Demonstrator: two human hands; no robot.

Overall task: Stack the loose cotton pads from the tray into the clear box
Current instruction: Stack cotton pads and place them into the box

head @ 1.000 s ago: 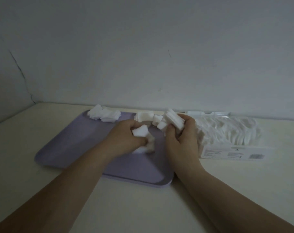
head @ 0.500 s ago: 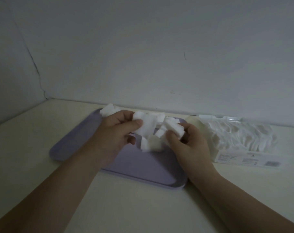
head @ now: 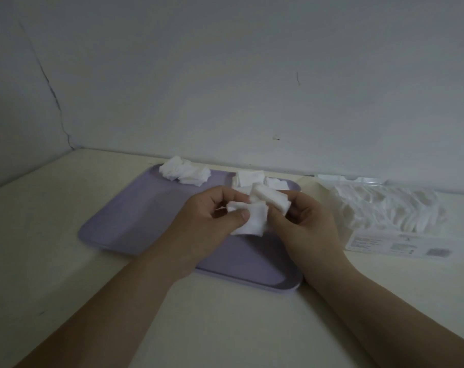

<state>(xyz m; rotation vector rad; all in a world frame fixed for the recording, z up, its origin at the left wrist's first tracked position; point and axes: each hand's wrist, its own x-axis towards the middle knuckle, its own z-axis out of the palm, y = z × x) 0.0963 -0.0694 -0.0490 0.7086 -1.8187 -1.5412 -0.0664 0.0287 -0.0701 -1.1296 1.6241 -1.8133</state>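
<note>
Above tray [head: 135, 221]: left hand [head: 207, 221], right hand [head: 308, 224] each pinching cotton pads [head: 252, 221].

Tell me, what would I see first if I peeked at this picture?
Two hands meet over the purple tray: the left hand pinches a white cotton pad, and the right hand holds a small stack. Other loose pads lie along the tray's far edge, and a clear box of pads sits to the right.
</note>
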